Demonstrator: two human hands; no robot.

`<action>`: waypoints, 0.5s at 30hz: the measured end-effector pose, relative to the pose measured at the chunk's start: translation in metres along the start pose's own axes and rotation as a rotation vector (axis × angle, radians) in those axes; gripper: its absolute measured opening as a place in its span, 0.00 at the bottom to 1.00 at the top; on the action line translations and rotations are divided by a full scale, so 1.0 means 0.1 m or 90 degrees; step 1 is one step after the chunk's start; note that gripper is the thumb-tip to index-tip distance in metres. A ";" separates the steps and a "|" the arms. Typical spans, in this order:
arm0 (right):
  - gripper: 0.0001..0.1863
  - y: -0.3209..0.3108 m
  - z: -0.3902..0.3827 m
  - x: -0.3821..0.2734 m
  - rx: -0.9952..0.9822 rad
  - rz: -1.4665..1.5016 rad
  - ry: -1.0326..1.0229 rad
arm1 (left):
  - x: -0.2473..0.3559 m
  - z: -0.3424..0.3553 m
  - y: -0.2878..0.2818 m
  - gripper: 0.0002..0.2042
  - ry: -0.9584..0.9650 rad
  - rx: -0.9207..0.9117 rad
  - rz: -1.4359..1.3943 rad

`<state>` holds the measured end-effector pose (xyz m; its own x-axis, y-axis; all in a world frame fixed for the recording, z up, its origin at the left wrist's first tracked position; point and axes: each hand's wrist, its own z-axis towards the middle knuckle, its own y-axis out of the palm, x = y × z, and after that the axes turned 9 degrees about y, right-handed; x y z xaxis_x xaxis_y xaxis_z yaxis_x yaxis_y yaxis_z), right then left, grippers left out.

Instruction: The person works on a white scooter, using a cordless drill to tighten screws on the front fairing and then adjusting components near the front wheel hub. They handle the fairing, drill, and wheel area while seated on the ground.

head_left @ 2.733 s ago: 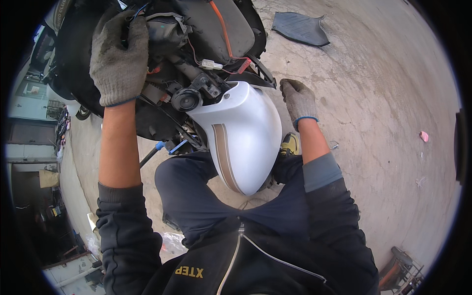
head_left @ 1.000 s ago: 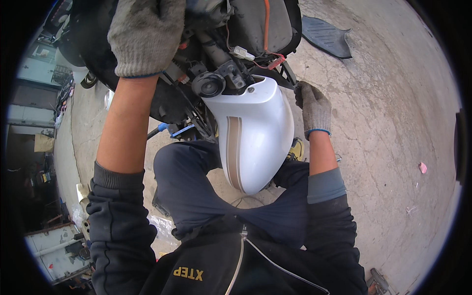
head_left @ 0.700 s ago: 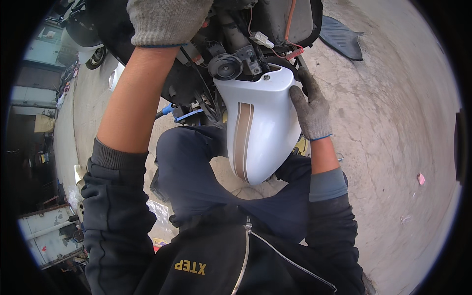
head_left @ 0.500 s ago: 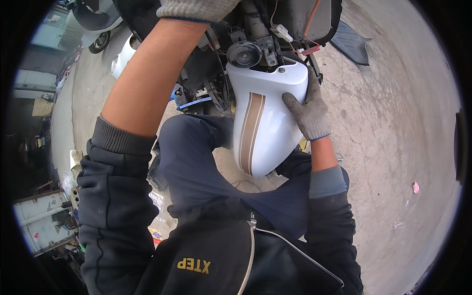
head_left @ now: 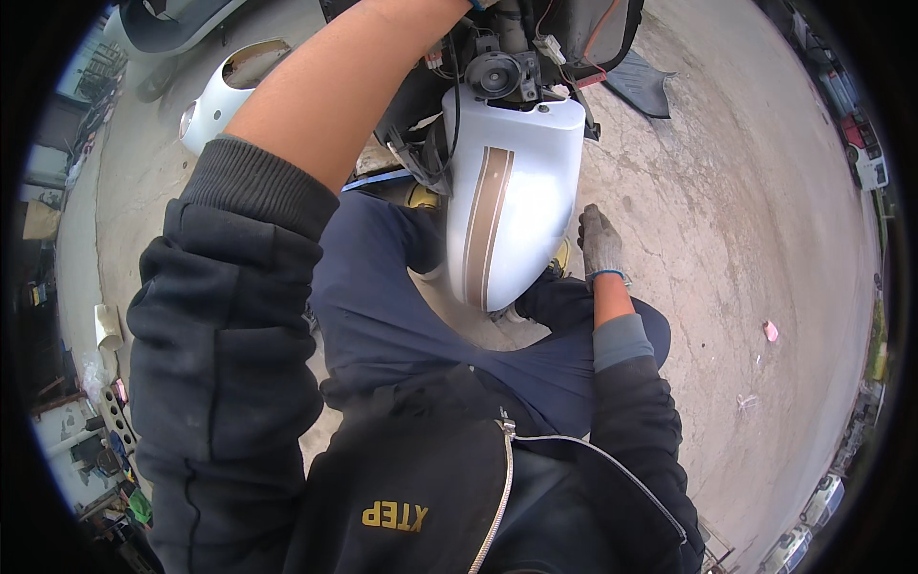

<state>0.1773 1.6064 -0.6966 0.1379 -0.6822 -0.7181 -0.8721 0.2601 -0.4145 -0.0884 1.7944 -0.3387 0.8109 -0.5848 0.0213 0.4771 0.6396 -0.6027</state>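
A white scooter front fender (head_left: 521, 210) with a brown stripe hangs between my knees, its narrow end toward me. Just above it is a round black horn (head_left: 493, 75) on the scooter's stripped front. My right hand (head_left: 602, 244), in a grey work glove, is low beside the fender's right side, apart from it. Its fingers look loosely stretched, with nothing seen in them. My left arm reaches up across the scooter, and only the glove's edge of my left hand (head_left: 485, 4) shows at the top rim. Its fingers are out of the picture.
Loose wires with a white connector (head_left: 550, 48) and a red connector (head_left: 591, 80) hang by the horn. A dark mat (head_left: 643, 88) lies on the concrete at the right. Another white body shell (head_left: 215, 100) lies at the left, near a parked scooter (head_left: 172, 33).
My right hand has let go of the fender's right edge and dropped lower beside it. My left hand has gone up almost out of the picture. The view has shifted.
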 end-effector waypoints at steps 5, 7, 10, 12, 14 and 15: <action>0.24 0.08 -0.27 0.73 0.098 0.032 0.234 | 0.01 -0.08 0.01 0.17 0.103 -0.053 0.043; 0.21 0.26 -0.57 0.90 0.037 -0.007 0.229 | 0.00 -0.07 0.06 0.19 0.057 -0.038 -0.014; 0.24 0.43 -0.92 0.90 -0.151 -0.275 0.194 | -0.18 0.08 0.12 0.32 0.093 -0.001 0.051; 0.29 0.57 -1.14 0.86 -0.228 -0.268 0.169 | -0.33 0.13 0.20 0.29 0.126 -0.009 0.117; 0.25 0.62 -1.20 0.83 -0.220 -0.273 0.080 | -0.46 0.15 0.23 0.30 0.149 0.012 0.134; 0.25 0.63 -1.21 0.83 -0.233 -0.300 0.060 | -0.51 0.14 0.22 0.30 0.145 0.007 0.144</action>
<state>0.0775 1.4838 -0.7148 0.5212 -0.7290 -0.4438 -0.8343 -0.3256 -0.4449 -0.1142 1.8455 -0.3416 0.8013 -0.5222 -0.2919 0.2975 0.7711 -0.5629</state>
